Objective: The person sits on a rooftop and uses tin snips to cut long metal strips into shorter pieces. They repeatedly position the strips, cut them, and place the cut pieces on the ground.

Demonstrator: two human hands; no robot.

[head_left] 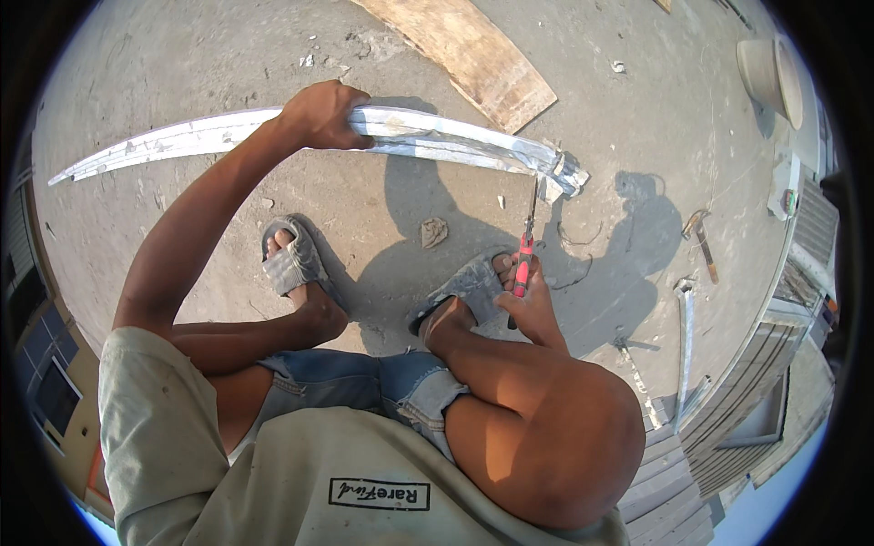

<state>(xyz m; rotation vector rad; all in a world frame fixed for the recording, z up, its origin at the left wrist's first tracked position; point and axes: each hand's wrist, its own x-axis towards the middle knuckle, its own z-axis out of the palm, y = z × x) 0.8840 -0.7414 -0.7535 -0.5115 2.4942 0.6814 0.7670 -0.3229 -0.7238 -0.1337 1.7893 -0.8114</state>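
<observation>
A long bundle of silvery sheet-metal channels (455,136) lies across the ground in front of me, its left end tapering away and its right end crumpled and bent. Closed around the middle of this metal is my left hand (326,114). My right hand (539,305), beside my right foot, grips a pair of snips (523,262) with red and black handles. The blades point away from me and reach the crumpled right end; whether they bite into the metal I cannot tell.
A wooden board (473,59) lies beyond the metal. To the right are a hammer (702,244), a metal strip (685,350) and a pale bucket (767,82) on its side. A small stone (434,232) sits between my sandalled feet. Thin wire curls near the snips.
</observation>
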